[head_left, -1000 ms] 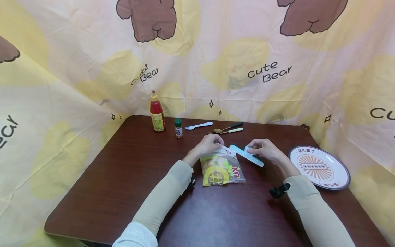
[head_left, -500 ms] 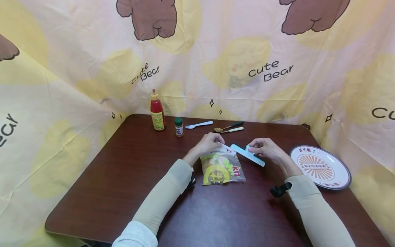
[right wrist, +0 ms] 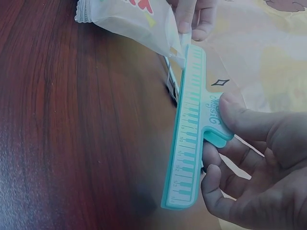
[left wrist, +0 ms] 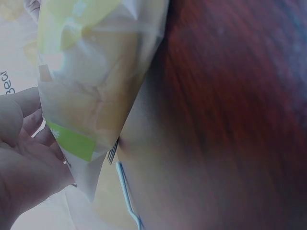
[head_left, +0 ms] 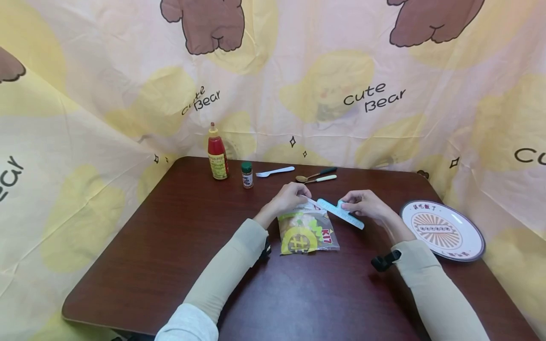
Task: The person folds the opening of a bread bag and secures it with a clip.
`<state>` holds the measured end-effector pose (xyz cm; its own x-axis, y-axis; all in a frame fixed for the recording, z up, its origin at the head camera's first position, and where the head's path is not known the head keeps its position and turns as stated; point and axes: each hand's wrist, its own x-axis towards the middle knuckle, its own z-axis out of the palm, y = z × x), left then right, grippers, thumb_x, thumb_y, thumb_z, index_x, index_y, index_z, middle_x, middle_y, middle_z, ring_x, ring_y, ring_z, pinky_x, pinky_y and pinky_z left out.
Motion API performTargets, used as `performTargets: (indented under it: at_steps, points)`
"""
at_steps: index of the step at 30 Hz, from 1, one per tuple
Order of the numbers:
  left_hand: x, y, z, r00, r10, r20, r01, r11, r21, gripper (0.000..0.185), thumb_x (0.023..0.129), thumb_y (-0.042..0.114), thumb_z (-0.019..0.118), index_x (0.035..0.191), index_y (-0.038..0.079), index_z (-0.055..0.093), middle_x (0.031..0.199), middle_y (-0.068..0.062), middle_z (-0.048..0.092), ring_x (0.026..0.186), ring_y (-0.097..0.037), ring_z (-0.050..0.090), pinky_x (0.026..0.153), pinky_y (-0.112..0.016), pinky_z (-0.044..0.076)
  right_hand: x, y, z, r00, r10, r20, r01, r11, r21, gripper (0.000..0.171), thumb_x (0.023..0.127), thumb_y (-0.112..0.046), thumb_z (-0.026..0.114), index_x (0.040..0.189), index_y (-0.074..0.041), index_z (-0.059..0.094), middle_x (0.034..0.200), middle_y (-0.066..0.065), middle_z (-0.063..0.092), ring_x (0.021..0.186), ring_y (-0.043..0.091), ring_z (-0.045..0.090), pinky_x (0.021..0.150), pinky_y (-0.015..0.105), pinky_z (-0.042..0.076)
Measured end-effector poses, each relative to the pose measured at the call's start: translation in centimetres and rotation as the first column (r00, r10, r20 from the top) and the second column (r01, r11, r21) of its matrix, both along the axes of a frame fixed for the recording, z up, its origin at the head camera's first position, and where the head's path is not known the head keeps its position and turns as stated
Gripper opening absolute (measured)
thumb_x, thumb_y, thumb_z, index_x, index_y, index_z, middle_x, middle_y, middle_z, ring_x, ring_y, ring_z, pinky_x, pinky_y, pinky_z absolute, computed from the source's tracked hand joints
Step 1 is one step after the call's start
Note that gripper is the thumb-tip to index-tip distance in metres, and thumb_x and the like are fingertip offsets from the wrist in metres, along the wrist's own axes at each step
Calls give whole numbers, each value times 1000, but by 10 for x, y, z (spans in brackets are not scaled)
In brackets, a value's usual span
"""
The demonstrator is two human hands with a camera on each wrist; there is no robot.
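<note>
Hardly anything has shifted: left hand [head_left: 286,199] pinches the crinkly yellow-green snack bag [head_left: 306,231], right hand's fingers [right wrist: 249,122] squeeze the teal plastic sealing clip [right wrist: 191,129], which, seemingly barely open, could skid off the bag's slippery top.

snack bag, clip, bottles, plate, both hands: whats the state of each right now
snack bag: flat on table, top corner pinched
sealing clip: held, tip at bag's top corner
left hand: pinches the bag top
right hand: grips the clip
ketchup bottle: upright, capped
spice jar: upright, lid on
plate: flat on table
</note>
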<state>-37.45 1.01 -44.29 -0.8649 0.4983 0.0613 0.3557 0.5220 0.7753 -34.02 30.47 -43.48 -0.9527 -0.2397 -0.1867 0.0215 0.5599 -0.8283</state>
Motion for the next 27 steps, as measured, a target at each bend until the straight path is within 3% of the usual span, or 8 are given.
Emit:
performTargets:
  at_steps: [4,17,27]
  points:
    - [1,1,2,1000,1,-7,-1,1000,2,13,105,16,62,110,12,74,114,-3,73,106,-17,63,100,-39,50,1,0,3,1000,1,4,-1,1000,1,35,99,-23,75,125,-1,73,100,8,67,95,25,57,77,31,50]
    - [0,4,6,1000,10,-24,-10,1000,5,16,104,14,62,112,11,75,116,-4,74,107,-17,63,102,-39,50,-1,-3,3,996,13,91,-7,998,-58,44,100,-28,73,133,0,67,102,-1,67,93,19,59,77,27,53]
    - [-1,3,10,1000,4,-7,-4,1000,-5,14,104,15,64,111,11,76,117,-4,73,109,-17,62,101,-38,50,-1,-9,3,997,-6,80,12,997,-75,45,102,-30,71,135,1,65,102,-2,67,91,18,59,75,26,54]
